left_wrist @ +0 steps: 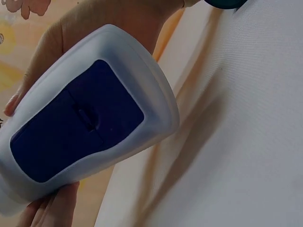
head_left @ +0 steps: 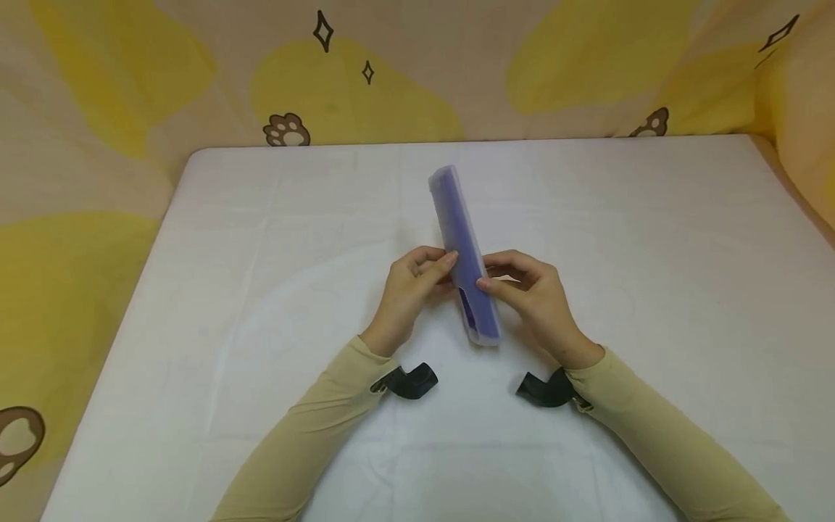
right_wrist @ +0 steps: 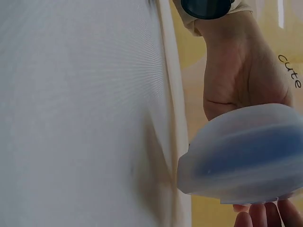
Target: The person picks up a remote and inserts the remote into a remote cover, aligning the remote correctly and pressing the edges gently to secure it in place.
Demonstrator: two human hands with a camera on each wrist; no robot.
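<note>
A long, slim case (head_left: 462,235) of cloudy translucent plastic, violet-blue along its length, is held tilted above the white table. My left hand (head_left: 407,293) pinches its left side near the middle, thumb on the upper face. From the right, slightly nearer to me, my right hand (head_left: 535,301) grips the other edge between thumb and fingers. In the left wrist view, one face of the case (left_wrist: 161,101) carries a dark blue panel (left_wrist: 52,137) with a small catch-like slot. The right wrist view shows the rounded end of the case (right_wrist: 236,116), blue behind frosted plastic; its contents are hidden.
Under both arms lies a white-covered table (head_left: 293,232). Yellow and peach patterned cloth (head_left: 404,87) hangs behind its far edge and along the sides. A black curved piece (head_left: 414,380) juts from the left cuff, and another black piece (head_left: 548,389) from the right.
</note>
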